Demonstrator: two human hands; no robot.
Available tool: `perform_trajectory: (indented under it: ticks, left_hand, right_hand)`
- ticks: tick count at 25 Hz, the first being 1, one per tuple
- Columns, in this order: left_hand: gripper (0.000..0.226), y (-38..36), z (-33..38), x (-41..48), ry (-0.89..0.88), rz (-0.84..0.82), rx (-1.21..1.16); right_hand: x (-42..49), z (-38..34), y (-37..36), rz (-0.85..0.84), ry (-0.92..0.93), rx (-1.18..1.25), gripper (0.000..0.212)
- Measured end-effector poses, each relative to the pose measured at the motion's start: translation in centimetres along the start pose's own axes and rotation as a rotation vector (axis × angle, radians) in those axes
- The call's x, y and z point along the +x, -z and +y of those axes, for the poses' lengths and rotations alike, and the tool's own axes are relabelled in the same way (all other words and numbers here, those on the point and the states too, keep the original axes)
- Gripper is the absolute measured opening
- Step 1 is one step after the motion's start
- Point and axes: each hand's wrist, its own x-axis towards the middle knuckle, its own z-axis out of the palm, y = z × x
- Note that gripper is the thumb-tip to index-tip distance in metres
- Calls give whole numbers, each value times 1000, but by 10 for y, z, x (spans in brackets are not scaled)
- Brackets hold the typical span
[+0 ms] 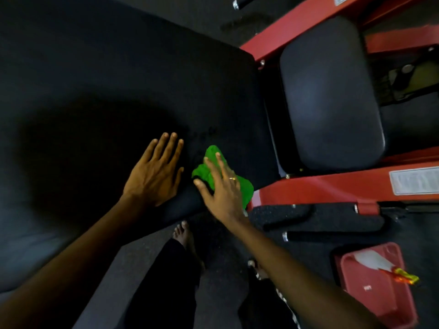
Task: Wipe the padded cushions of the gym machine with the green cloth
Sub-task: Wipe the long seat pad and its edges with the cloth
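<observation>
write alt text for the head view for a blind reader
A person's right hand presses a green cloth onto a large black cushion, while the left hand rests flat beside it. A smaller black cushion on the red frame lies to the right.

A gym floor, seen from above a weight machine.

A wide black padded cushion (118, 67) fills 9 to 12 o'clock, with a smaller pad (330, 91) at 2 o'clock, both mounted on a red steel frame (320, 188) that carries a silver label plate (415, 181) at 3 o'clock. Black grips with chrome ends (244, 2) show at 12 o'clock, and dark speckled rubber flooring (142, 262) at 6 o'clock.
</observation>
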Motion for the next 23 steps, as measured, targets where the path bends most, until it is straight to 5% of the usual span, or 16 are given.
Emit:
perform_trajectory:
  ticks: [5,12,18,23]
  left_hand:
    - [75,-4,0,1,41,-4,-38]
    - [68,8,-44,-4,-85,38,-46]
    - [70,10,-39,-4,-103,-21,-27]
    - [77,13,-39,-3,-87,-46,-15]
  right_hand:
    - [62,27,2,174,-551,138,64]
    - [22,-48,-13,91,-49,54,62]
    - [137,-29,0,224,-615,156,60]
    - [45,-92,-9,113,-212,71,58]
